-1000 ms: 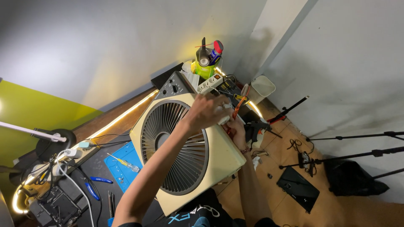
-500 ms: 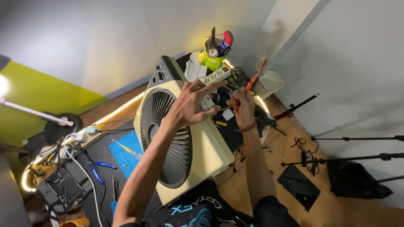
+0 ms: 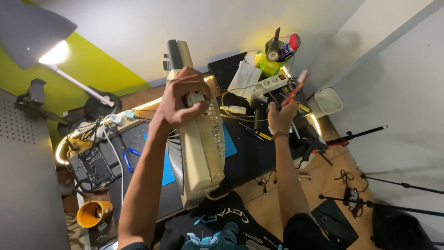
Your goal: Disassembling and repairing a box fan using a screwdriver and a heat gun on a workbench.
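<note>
Mug (image 3: 94,213) in orange sits far left on the worktop (image 3: 249,157). Left hand (image 3: 181,103) has a closed grip on the cream box fan (image 3: 200,148), tipped up on edge above it — right hand (image 3: 280,116) is wrapped tight around a red-handled screwdriver (image 3: 295,89), raised beside the white power strip (image 3: 274,84).

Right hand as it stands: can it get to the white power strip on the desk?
Probably yes. The right hand is close to the white power strip, with only loose cables between, but it already holds an orange-handled screwdriver.
</note>
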